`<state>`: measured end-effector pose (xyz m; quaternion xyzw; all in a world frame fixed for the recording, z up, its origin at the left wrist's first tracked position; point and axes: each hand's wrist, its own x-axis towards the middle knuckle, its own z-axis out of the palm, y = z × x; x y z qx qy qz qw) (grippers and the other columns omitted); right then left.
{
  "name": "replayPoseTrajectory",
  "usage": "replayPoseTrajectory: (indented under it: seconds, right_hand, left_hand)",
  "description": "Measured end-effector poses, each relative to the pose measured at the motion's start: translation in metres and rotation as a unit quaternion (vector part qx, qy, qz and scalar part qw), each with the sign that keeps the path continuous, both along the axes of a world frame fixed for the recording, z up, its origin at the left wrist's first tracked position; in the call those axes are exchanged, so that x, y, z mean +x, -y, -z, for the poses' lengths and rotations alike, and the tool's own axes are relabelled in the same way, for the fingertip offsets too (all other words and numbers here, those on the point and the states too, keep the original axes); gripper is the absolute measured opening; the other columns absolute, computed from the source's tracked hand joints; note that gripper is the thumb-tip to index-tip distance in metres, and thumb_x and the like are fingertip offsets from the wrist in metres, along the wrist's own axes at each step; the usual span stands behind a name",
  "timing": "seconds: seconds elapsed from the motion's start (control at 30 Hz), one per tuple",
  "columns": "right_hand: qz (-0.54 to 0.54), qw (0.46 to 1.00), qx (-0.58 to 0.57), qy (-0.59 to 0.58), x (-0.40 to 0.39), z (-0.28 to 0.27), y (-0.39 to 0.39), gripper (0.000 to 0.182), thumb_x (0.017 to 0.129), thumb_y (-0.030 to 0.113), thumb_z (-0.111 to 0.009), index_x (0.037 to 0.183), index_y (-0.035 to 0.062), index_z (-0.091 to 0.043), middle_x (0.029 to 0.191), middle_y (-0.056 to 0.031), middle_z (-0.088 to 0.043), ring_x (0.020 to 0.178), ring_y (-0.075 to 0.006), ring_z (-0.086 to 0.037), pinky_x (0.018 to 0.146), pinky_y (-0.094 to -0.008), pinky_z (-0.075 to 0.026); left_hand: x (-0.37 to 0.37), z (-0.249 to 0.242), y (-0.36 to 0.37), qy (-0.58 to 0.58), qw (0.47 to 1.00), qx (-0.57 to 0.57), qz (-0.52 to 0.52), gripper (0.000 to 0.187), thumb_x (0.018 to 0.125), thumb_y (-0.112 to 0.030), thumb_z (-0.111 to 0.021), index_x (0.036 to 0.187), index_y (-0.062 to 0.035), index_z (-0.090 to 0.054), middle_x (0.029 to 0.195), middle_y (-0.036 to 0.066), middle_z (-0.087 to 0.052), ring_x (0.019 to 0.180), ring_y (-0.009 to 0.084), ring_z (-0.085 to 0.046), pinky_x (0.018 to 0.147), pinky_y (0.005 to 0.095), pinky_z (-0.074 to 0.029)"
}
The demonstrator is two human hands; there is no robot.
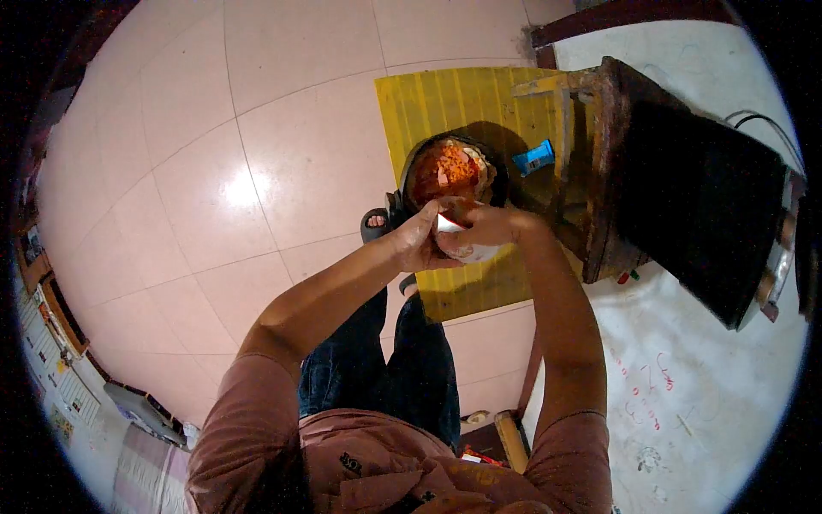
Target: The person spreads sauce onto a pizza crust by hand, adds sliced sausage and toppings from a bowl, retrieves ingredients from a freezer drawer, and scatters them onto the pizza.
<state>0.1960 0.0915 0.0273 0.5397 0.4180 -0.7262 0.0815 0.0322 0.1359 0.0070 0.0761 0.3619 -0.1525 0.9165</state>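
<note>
– What do we have in our hands?
– One white thing (447, 225), our left hand (416, 237) and right hand (486, 226) curled around it, likely to steady it; our fingers hide too much to name it.
– And around it?
– One pan (503, 178) just beyond our hands, probably kept close for easy reach, with red-orange food (456, 168) inside. Farther right, one blue packet (534, 158), perhaps set aside to leave us room. One yellow table (481, 291) carries both.
</note>
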Motion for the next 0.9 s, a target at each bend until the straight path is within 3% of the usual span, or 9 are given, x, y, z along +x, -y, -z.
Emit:
replayPoseTrajectory:
  seconds: [0.13, 0.2, 0.27, 0.4, 0.67, 0.77, 0.9]
  right_hand:
    - [-0.057, 0.996, 0.008, 0.072, -0.010, -0.022, -0.009, 0.078, 0.076, 0.066, -0.041, 0.134, 0.0144, -0.029, 0.131, -0.0141, -0.039, 0.121, -0.0278, -0.035, 0.100, -0.0329, -0.027]
    - [-0.004, 1.000, -0.006, 0.030, -0.014, -0.011, -0.006, 0.074, 0.078, 0.063, -0.039, 0.132, 0.0123, -0.032, 0.130, -0.0156, -0.039, 0.122, -0.0274, -0.035, 0.100, -0.0339, -0.027]
    - [0.122, 0.989, -0.007, -0.082, -0.018, 0.032, 0.017, 0.065, 0.083, 0.055, -0.041, 0.128, 0.0077, -0.038, 0.128, -0.0186, -0.041, 0.122, -0.0267, -0.035, 0.100, -0.0357, -0.028]
    - [0.159, 0.985, 0.068, -0.011, -0.025, 0.005, 0.006, 0.061, 0.085, 0.051, -0.038, 0.123, 0.0023, -0.041, 0.126, -0.0209, -0.042, 0.120, -0.0289, -0.037, 0.099, -0.0368, -0.029]
    - [0.125, 0.967, 0.212, 0.074, -0.030, 0.020, 0.025, 0.056, 0.085, 0.047, -0.040, 0.118, 0.0022, -0.044, 0.119, -0.0205, -0.047, 0.116, -0.0330, -0.041, 0.098, -0.0398, -0.030]
    - [0.114, 0.989, 0.085, 0.027, -0.029, -0.011, 0.008, 0.064, 0.086, 0.051, -0.036, 0.128, 0.0035, -0.035, 0.132, -0.0193, -0.031, 0.124, -0.0305, -0.028, 0.103, -0.0351, -0.021]
    - [0.135, 0.958, 0.244, 0.069, -0.034, 0.008, 0.028, 0.050, 0.085, 0.043, -0.044, 0.114, 0.0033, -0.048, 0.116, -0.0208, -0.049, 0.114, -0.0334, -0.042, 0.099, -0.0385, -0.029]
  left_hand:
    - [-0.009, 0.017, 0.003, 0.014, 0.999, -0.040, 0.033, 0.065, 0.079, -0.063, -0.038, 0.127, -0.0191, -0.033, 0.121, 0.008, -0.045, 0.104, 0.0234, -0.051, 0.084, 0.0388, -0.047]
    - [-0.014, 0.018, 0.005, 0.014, 0.998, -0.035, 0.043, 0.062, 0.080, -0.059, -0.041, 0.127, -0.0189, -0.034, 0.119, 0.009, -0.046, 0.102, 0.0233, -0.052, 0.082, 0.0381, -0.048]
    - [-0.014, 0.008, 0.002, 0.003, 0.999, -0.012, 0.037, 0.061, 0.079, -0.055, -0.045, 0.126, -0.0166, -0.035, 0.117, 0.010, -0.047, 0.101, 0.0230, -0.053, 0.081, 0.0375, -0.048]
    - [-0.014, 0.010, -0.003, -0.015, 0.999, -0.019, 0.031, 0.060, 0.078, -0.049, -0.049, 0.124, -0.0133, -0.037, 0.115, 0.011, -0.049, 0.100, 0.0233, -0.053, 0.081, 0.0368, -0.048]
    - [-0.018, 0.004, 0.000, -0.021, 0.998, -0.042, 0.031, 0.064, 0.082, -0.062, -0.033, 0.124, -0.0132, -0.037, 0.118, 0.012, -0.047, 0.103, 0.0261, -0.052, 0.084, 0.0380, -0.047]
    - [-0.019, 0.001, 0.001, -0.021, 0.998, -0.029, 0.044, 0.065, 0.083, -0.063, -0.029, 0.124, -0.0131, -0.036, 0.120, 0.012, -0.046, 0.104, 0.0270, -0.051, 0.084, 0.0391, -0.047]
    - [-0.021, -0.006, 0.000, -0.018, 0.999, -0.014, 0.049, 0.058, 0.085, -0.055, -0.035, 0.124, -0.0130, -0.036, 0.121, 0.012, -0.045, 0.107, 0.0274, -0.050, 0.085, 0.0412, -0.046]
